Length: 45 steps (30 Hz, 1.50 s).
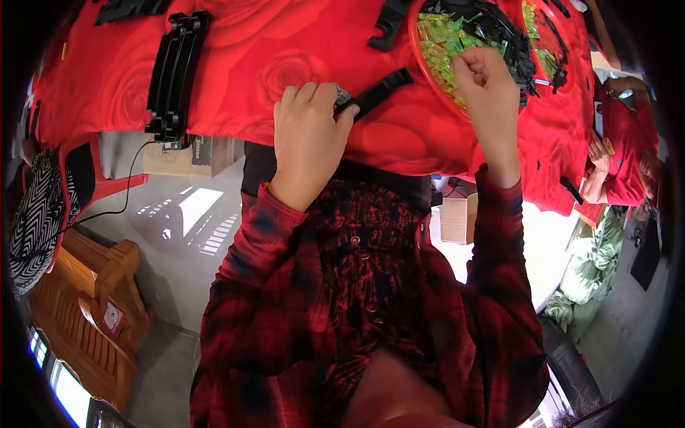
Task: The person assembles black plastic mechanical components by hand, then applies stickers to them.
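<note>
My left hand (308,127) is closed on the near end of a long black plastic part (383,90), which lies slanted on the red cloth. A small grey, rough-looking thing (342,97) shows by its fingertips; its kind is unclear. Over a round red tray (417,47) hangs my right hand (491,87), fingers curled together in a pinch; what they hold, if anything, is hidden. The tray carries yellow-green translucent pieces (437,41) on its left and a heap of small black pieces (515,44) on its right.
On the table's red rose-patterned cloth (235,85) lies a long black ribbed part (178,75) at left. Another black part (389,23) sits beside the tray. A second red tray (573,60) stands farther right. A person in red (629,135) works at the right edge.
</note>
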Motion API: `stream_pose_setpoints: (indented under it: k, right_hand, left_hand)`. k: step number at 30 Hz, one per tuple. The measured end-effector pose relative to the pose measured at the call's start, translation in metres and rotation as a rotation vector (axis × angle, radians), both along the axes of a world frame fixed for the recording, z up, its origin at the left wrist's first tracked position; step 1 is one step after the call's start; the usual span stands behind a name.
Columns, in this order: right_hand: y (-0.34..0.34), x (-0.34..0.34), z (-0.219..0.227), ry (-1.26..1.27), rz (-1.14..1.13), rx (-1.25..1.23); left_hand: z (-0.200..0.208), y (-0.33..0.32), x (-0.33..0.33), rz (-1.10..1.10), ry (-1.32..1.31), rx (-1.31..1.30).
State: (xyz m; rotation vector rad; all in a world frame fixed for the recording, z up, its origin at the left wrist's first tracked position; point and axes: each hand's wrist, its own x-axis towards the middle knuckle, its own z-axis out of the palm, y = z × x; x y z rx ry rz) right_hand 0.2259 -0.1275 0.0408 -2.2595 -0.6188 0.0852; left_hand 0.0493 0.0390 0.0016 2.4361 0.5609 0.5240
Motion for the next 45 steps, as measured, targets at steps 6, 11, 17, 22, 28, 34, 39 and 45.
stream_pose_setpoints:
  k: [6, 11, 17, 22, 28, 34, 39, 45]
  right_hand:
    - [0.017, -0.042, -0.001, 0.073, 0.433, 0.196]
    - [0.027, -0.054, -0.016, -0.121, 0.488, 0.017]
    - [0.032, -0.05, -0.025, -0.433, 0.585, -0.093]
    - [0.035, -0.052, -0.024, -0.45, 0.606, -0.098]
    - [0.037, -0.05, -0.025, -0.462, 0.666, -0.102]
    - [0.039, -0.054, -0.021, -0.459, 0.711, -0.108]
    - [0.039, -0.056, -0.024, -0.482, 0.71, -0.095]
    - [0.039, -0.06, -0.028, -0.53, 0.703, -0.136]
  left_hand:
    - [-0.006, 0.006, 0.001, -0.017, 0.128, -0.077]
    - [-0.003, 0.007, 0.004, -0.02, 0.149, -0.121]
    - [-0.002, 0.009, 0.004, -0.02, 0.192, -0.118]
    - [-0.002, 0.008, 0.003, -0.022, 0.168, -0.12]
    - [-0.002, 0.009, 0.002, -0.032, 0.173, -0.128]
    - [-0.009, 0.018, -0.001, -0.103, 0.107, -0.186]
    - [-0.01, 0.02, -0.002, -0.142, 0.024, -0.242]
    - [-0.008, 0.017, -0.001, -0.122, 0.043, -0.269]
